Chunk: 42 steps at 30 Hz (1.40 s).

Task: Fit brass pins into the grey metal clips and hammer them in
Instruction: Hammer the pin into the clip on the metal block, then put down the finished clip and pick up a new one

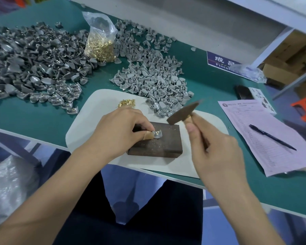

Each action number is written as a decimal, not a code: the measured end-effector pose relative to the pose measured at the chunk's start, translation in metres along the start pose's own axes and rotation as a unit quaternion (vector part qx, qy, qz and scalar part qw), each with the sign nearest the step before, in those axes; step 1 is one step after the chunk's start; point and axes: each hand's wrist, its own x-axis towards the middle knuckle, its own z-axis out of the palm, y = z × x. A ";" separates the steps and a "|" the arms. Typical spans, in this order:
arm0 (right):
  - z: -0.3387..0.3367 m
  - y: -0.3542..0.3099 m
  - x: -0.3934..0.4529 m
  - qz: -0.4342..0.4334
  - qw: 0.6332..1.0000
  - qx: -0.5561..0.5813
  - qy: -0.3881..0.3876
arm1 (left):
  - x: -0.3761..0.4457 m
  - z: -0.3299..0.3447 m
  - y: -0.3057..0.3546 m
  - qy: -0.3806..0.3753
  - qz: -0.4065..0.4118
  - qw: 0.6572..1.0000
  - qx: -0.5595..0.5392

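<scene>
Head view, items on your green bench: your left hand [120,128] pinches a grey clip [157,134] with a brass pin in it, flat on the dark wooden block [159,144]; your right hand [214,149] grips a hammer [183,112], blurred, head raised just above the block; loose brass pins [127,103] on the white mat [95,110]; bag of pins [100,45] between two piles of grey clips [34,64]; pen [271,139] on a pink form [265,131]

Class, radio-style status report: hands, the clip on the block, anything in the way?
Left hand pinning grey clip on wooden block. Right hand gripping hammer, raised above block. Left fingers close beside strike spot.
</scene>
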 end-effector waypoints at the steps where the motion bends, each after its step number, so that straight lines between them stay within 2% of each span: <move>1: 0.002 -0.002 -0.002 -0.003 1.000 0.021 0.007 | 0.000 0.000 0.000 -0.001 0.000 1.000 0.000; 3: 0.005 -0.005 -0.005 0.001 0.999 0.022 -0.049 | 0.001 -0.001 -0.001 -0.003 0.003 1.000 -0.005; 5: 0.000 -0.001 -0.004 -0.002 0.993 -0.026 -0.114 | 0.001 -0.001 -0.001 -0.006 0.006 1.000 -0.007; 7: -0.007 0.004 0.006 -0.014 0.996 -0.048 -0.075 | 0.002 -0.002 -0.002 -0.007 0.009 1.000 -0.006; 9: -0.005 0.000 0.010 0.001 1.000 0.022 0.001 | 0.003 -0.002 -0.002 -0.009 0.012 1.000 -0.008; 10: -0.002 -0.004 0.009 0.004 0.999 0.047 0.014 | 0.003 -0.002 -0.003 -0.010 0.012 1.000 -0.011; 14: 0.007 -0.002 -0.002 0.012 0.995 0.024 -0.094 | 0.004 -0.004 -0.004 -0.019 0.015 1.000 -0.008; 20: 0.013 0.018 0.000 0.057 0.998 -0.020 -0.016 | 0.001 0.001 -0.009 -0.002 0.011 1.000 -0.011; 25: 0.031 0.044 0.006 0.160 0.983 -0.084 -0.023 | 0.000 0.003 -0.011 0.006 0.014 1.000 -0.025; 29: 0.040 0.054 0.001 0.178 0.977 -0.111 -0.032 | -0.003 0.004 -0.013 0.010 0.013 0.999 -0.031; 32: 0.041 0.051 0.002 0.140 0.975 -0.171 -0.003 | -0.002 0.004 -0.013 0.010 0.014 0.999 -0.030; 36: 0.037 0.030 0.014 0.040 0.996 -0.021 0.074 | -0.003 0.007 -0.017 0.013 0.036 0.997 -0.060; 39: 0.047 -0.005 0.021 -0.077 0.996 0.009 0.039 | -0.010 0.012 -0.023 0.057 0.045 0.991 -0.109; 42: 0.066 -0.034 0.030 -0.138 0.990 0.010 0.008 | -0.019 0.010 -0.034 0.144 0.034 0.981 -0.122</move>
